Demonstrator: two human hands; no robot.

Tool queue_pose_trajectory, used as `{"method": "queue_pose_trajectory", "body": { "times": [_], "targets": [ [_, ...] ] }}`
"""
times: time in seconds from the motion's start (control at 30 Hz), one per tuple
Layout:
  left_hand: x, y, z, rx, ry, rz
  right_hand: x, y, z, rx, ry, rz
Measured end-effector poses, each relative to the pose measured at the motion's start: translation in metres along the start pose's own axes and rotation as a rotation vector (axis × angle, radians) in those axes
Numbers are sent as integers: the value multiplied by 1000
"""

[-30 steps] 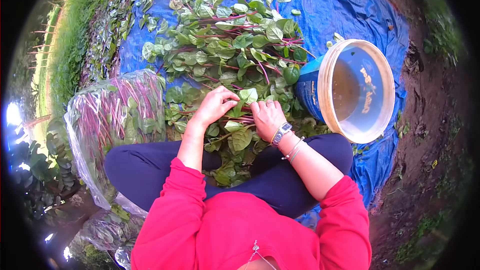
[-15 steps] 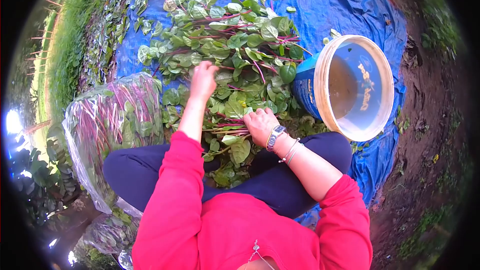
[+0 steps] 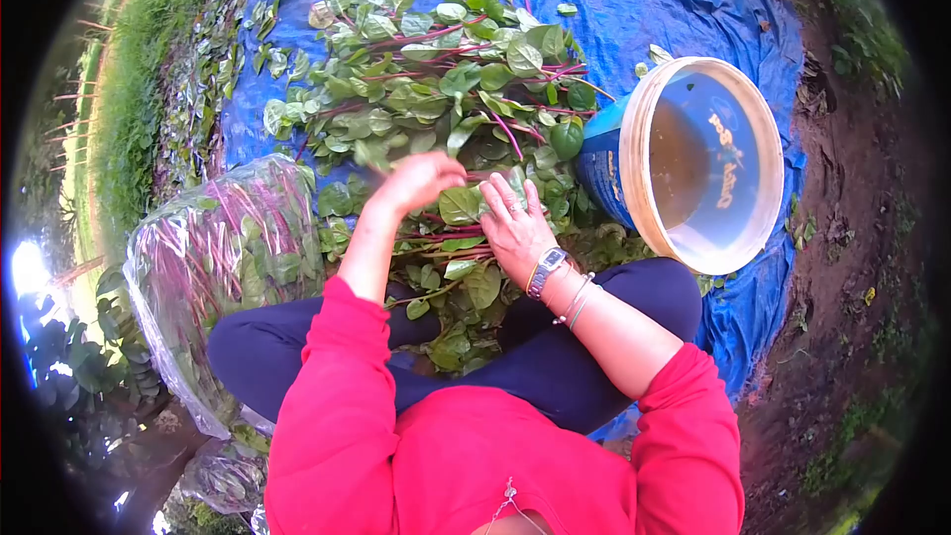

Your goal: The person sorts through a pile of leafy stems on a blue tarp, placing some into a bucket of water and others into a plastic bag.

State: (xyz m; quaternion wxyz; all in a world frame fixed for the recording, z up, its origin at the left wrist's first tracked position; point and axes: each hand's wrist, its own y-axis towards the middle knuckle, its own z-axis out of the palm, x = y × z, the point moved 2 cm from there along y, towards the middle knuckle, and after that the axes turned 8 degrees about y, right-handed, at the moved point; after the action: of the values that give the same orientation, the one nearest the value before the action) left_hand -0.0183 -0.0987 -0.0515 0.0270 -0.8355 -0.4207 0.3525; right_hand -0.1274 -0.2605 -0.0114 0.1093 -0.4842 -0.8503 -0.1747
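Observation:
My left hand (image 3: 420,183) is above the front of a heap of Malabar spinach (image 3: 416,89), its fingers closed around a purple-red leafy stem (image 3: 479,176); leaves beside this hand are blurred. Close by, my right hand (image 3: 517,233), with a watch on the wrist, lies with fingers stretched out over the leafy end of a smaller bunch of stems (image 3: 446,240). That bunch lies between my crossed legs, its stem ends pointing left. Part of it is hidden under my right hand.
A blue bucket (image 3: 606,163) with a white rim and murky water stands at the right, tilted towards me. At the left is a clear plastic bag (image 3: 228,248) packed with stems. Blue tarp (image 3: 674,0) lies underneath; bare soil (image 3: 842,228) borders it.
My left hand has moved right and towards me, from the heap to beside my right hand. My right hand has slid slightly forward, and its fingers have straightened over the bunch.

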Motion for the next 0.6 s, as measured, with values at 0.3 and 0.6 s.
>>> {"method": "queue_pose_trajectory", "body": {
  "times": [0.3,0.6],
  "targets": [
    [26,29,44,-94,190,-215,10,-1,2,404,128,-59],
    [58,-4,55,187,735,-324,7,-7,3,316,151,1]
  ]
}}
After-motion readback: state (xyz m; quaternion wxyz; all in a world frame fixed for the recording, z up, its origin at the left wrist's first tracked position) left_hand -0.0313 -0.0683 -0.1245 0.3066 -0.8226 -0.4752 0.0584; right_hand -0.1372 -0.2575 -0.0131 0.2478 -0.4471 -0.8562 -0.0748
